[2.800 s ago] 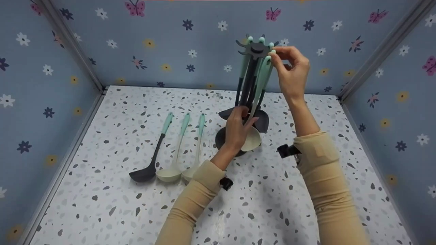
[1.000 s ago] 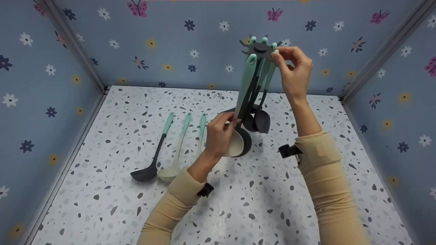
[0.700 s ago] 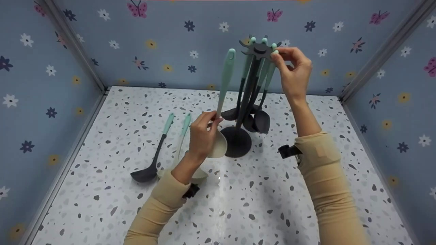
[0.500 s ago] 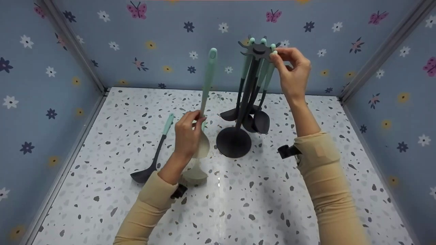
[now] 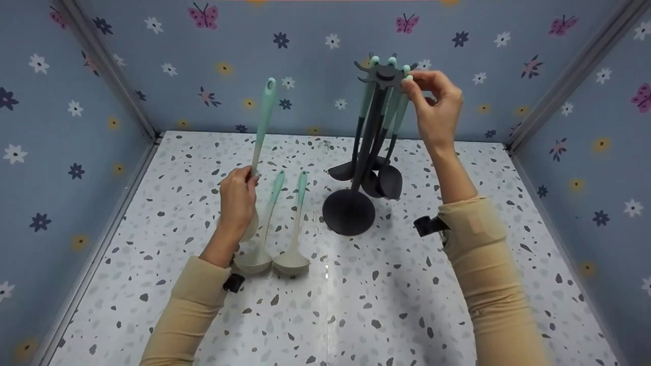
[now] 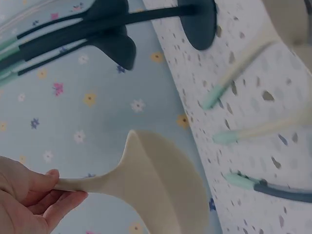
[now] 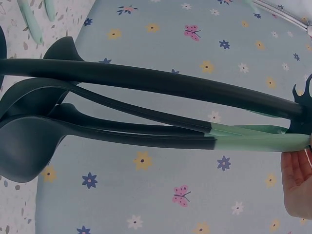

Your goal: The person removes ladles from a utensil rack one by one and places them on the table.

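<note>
My left hand (image 5: 237, 201) grips a cream ladle (image 5: 265, 112) by its stem, mint handle up, above the left of the table. In the left wrist view the ladle's bowl (image 6: 163, 180) is in full sight. My right hand (image 5: 438, 104) pinches the hooked top of a black utensil stand (image 5: 349, 213), beside a mint handle end. Several dark utensils with mint handles hang on it, including a dark ladle (image 7: 27, 148). Two cream ladles, one left (image 5: 253, 262) and one right (image 5: 291, 262), lie on the table. A dark ladle (image 6: 282, 191) lies beside them, hidden by my left hand in the head view.
The speckled white table (image 5: 386, 305) is enclosed by blue flowered walls (image 5: 305, 30) at the back and sides. Metal posts (image 5: 109, 66) run up the corners. The tall stand rises in front of the back wall, right of the lying ladles.
My left hand has taken the cream ladle off the stand and carried it leftward, past the two cream ladles, over the dark one. My right hand has stayed at the stand's top.
</note>
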### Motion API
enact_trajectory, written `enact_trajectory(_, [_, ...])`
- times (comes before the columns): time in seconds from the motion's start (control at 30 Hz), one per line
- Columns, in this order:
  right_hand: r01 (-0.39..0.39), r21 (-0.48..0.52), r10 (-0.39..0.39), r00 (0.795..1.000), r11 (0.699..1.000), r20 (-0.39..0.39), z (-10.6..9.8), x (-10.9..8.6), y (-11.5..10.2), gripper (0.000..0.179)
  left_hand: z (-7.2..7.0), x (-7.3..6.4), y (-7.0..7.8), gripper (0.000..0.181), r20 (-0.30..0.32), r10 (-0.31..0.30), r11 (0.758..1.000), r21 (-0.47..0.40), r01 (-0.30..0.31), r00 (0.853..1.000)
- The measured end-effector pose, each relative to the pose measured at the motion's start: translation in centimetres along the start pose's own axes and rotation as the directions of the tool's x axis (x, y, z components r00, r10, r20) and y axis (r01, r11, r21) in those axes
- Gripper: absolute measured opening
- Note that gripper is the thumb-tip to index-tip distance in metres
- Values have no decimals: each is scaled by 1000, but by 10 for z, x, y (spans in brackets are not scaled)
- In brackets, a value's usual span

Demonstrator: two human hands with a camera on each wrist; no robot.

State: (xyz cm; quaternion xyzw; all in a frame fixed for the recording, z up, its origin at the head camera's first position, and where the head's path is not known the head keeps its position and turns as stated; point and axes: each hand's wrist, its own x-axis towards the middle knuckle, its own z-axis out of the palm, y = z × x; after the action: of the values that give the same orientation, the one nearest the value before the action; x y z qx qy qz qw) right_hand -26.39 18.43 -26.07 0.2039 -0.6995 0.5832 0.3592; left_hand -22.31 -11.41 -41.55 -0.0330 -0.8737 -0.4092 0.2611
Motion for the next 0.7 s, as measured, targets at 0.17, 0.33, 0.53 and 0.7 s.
enact_trajectory(0.17, [17,-2,-17,1000,1000,5,0,1,-1,11,-7,8,-23,19,35,-90,991,102,86,995])
enact_trajectory(0.33, [9,9,-9,1000,1000,5,0,1,-1,10,-13,13,-51,16,63,-170,964,220,153,983])
enact_trajectory(0.53, [-5,27,5,1000,1000,2,0,1,-1,10,-16,12,-77,15,88,-293,917,309,254,952])
enact_trajectory(0.7, [-5,27,5,1000,1000,3,0,0,-1,10,-18,9,-93,14,101,-346,880,380,285,933])
